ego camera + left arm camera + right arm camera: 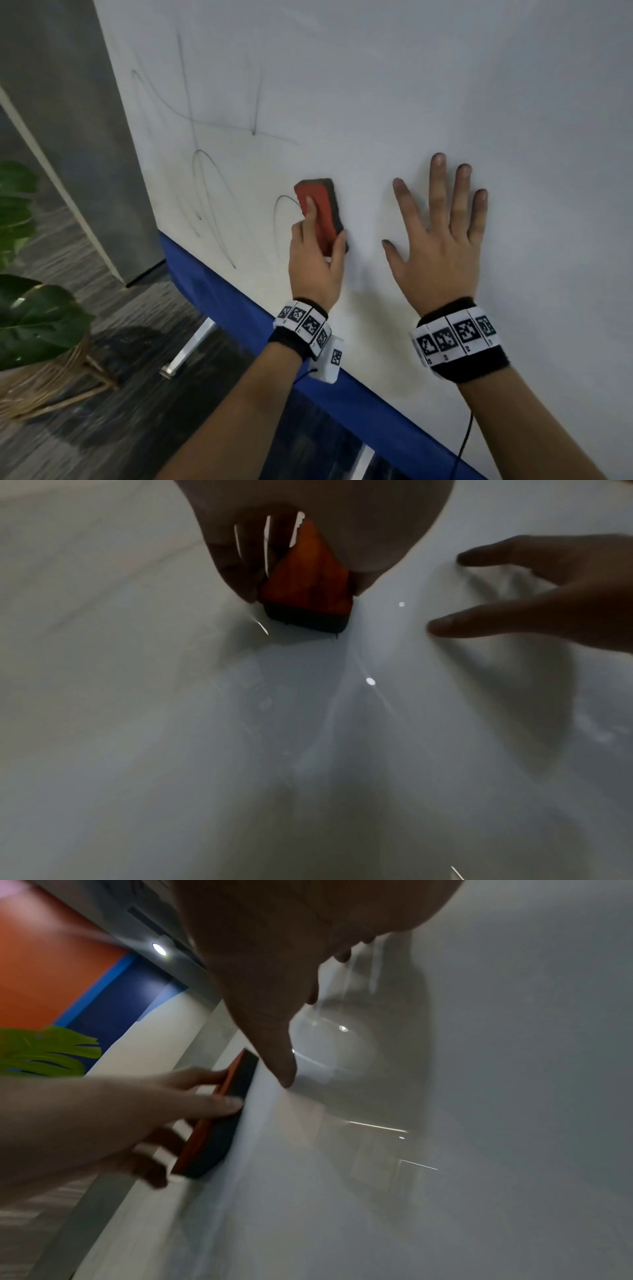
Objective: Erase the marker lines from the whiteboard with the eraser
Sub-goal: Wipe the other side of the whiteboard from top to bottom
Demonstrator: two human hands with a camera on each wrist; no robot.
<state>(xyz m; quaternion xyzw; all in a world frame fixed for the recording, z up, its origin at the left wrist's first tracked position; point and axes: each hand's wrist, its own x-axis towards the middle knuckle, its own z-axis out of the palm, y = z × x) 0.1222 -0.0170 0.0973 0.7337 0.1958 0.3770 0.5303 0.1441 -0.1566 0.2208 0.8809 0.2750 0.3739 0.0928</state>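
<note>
The whiteboard [376, 85] fills most of the head view, with thin dark marker lines [212, 116] on its left part and a small loop [282, 209] low down. My left hand [317, 253] grips a red eraser [317, 205] with a dark felt pad, thumb and fingers on its sides, pressing the felt against the board just right of the loop. The eraser [304, 588] shows between my fingers in the left wrist view and from the side [219, 1118] in the right wrist view. My right hand [442, 240] lies flat on the board with fingers spread, right of the eraser.
A blue band [212, 291] runs along the board's lower edge. A grey pillar [78, 137] stands left of the board. A potted plant [37, 318] in a woven basket sits on the floor at the left. A metal board leg [191, 346] shows below.
</note>
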